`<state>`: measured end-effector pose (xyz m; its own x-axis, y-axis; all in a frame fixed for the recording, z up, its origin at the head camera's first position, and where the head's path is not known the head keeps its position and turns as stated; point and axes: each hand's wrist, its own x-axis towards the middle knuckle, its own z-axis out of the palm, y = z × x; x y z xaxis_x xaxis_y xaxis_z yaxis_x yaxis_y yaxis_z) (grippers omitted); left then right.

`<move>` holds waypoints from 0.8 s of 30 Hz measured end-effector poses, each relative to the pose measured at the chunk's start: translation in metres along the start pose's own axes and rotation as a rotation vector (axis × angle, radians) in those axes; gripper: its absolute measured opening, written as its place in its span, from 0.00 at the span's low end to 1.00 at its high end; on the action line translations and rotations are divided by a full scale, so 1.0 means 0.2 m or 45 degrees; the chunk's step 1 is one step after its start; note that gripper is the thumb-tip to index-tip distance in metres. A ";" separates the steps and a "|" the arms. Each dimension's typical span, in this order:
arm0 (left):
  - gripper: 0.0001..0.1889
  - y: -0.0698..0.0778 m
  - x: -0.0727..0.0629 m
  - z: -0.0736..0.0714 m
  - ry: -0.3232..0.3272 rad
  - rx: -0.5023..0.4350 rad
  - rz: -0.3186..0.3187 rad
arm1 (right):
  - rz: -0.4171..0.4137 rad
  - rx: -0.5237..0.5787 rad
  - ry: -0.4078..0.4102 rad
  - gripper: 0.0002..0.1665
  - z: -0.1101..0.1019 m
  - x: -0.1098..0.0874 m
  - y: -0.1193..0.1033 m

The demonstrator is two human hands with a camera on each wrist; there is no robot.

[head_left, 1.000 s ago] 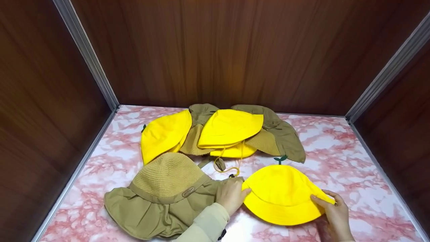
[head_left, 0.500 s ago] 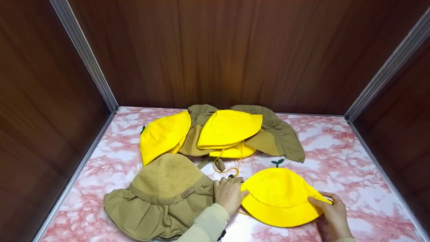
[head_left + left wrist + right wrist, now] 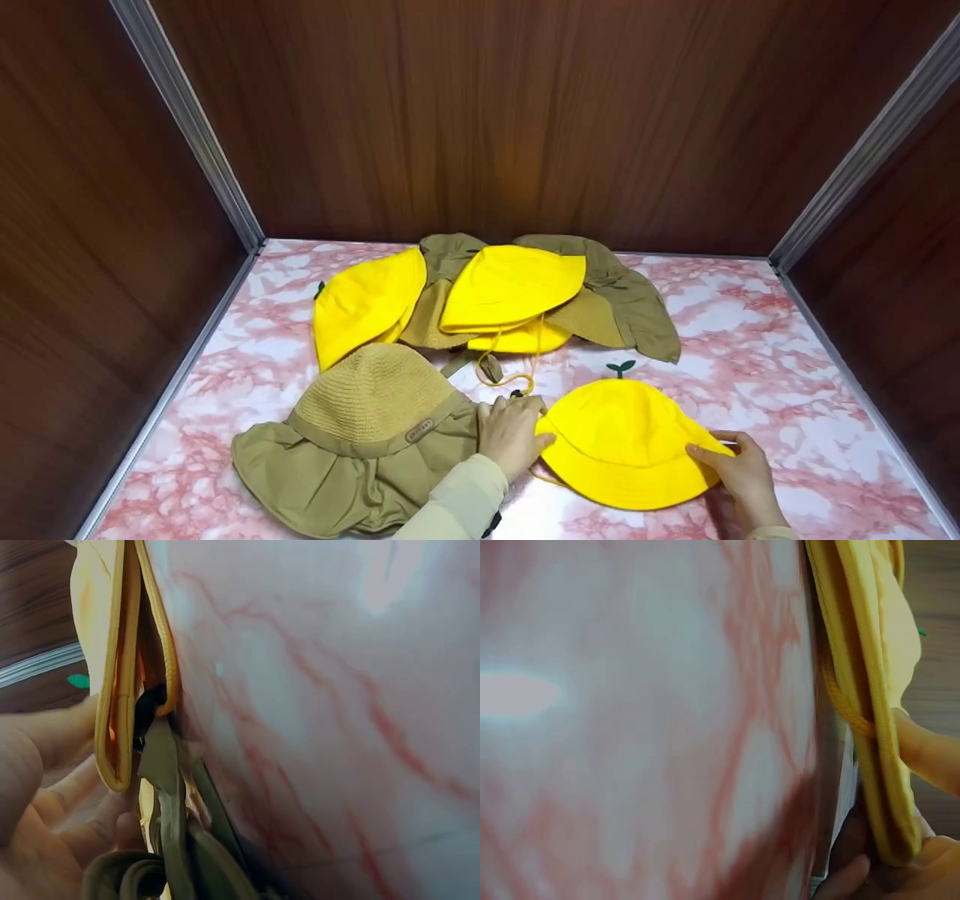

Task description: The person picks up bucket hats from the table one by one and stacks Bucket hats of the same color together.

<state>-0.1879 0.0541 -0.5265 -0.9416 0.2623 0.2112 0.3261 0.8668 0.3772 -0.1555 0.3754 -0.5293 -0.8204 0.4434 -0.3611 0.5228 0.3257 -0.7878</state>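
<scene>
A yellow bucket hat [image 3: 634, 442] with a green sprout on its crown stands at the front right, brim toward me. My left hand [image 3: 513, 436] pinches the left end of its brim; in the left wrist view the thumb and fingers [image 3: 71, 787] lie on both sides of the folded edge. At the opposite end, my right hand [image 3: 739, 472] pinches the brim between thumb [image 3: 926, 750] and fingers. A yellow cord [image 3: 847, 709] hangs at the brim. Left of the left hand lies a tan straw sun hat [image 3: 375, 405] with a wide khaki brim, partly behind the left forearm.
At the back lie two more yellow hats [image 3: 367, 304] [image 3: 514, 289], overlapping khaki-brimmed straw hats [image 3: 637, 300]. A yellow chin cord [image 3: 517, 379] trails onto the marbled table [image 3: 787, 375]. Brown wood panels [image 3: 480, 120] with metal edges enclose the back and sides.
The yellow hat held between both hands has come slightly down and toward me, and its sprout sits lower. Both hands keep their grip on the brim. The other hats look unmoved.
</scene>
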 end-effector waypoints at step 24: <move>0.24 0.00 0.00 0.03 -0.035 0.118 0.045 | 0.002 -0.212 -0.072 0.44 0.00 0.01 -0.01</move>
<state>-0.1878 0.0560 -0.5328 -0.9319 0.3041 0.1978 0.3515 0.8918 0.2848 -0.1569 0.3764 -0.5285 -0.8290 0.3977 -0.3932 0.5511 0.4609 -0.6956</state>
